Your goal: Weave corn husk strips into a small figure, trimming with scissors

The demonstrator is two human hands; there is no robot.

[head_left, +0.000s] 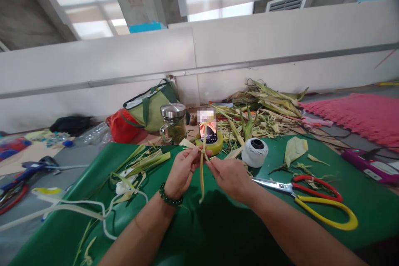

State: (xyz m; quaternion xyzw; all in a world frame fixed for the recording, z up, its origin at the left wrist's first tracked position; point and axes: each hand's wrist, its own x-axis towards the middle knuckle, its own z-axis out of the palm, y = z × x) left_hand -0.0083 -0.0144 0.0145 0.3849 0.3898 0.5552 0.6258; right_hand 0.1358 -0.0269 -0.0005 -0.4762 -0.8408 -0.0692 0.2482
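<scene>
Both my hands meet over the green mat (218, 224), pinching thin corn husk strips (202, 166) crossed in a small knot. My left hand (182, 172), with a dark bead bracelet at the wrist, grips the strips from the left. My right hand (229, 176) pinches them from the right. One strip hangs down between the hands; another rises toward the phone (208, 132) propped in a yellow tape roll (218, 146).
Red-and-yellow scissors (311, 199) lie right of my hands. A white thread spool (254, 152), a glass jar with a metal lid (173, 124), loose husks (140, 164), a husk pile (264, 108), a green bag (152, 106) and a glue gun (34, 168) surround the mat.
</scene>
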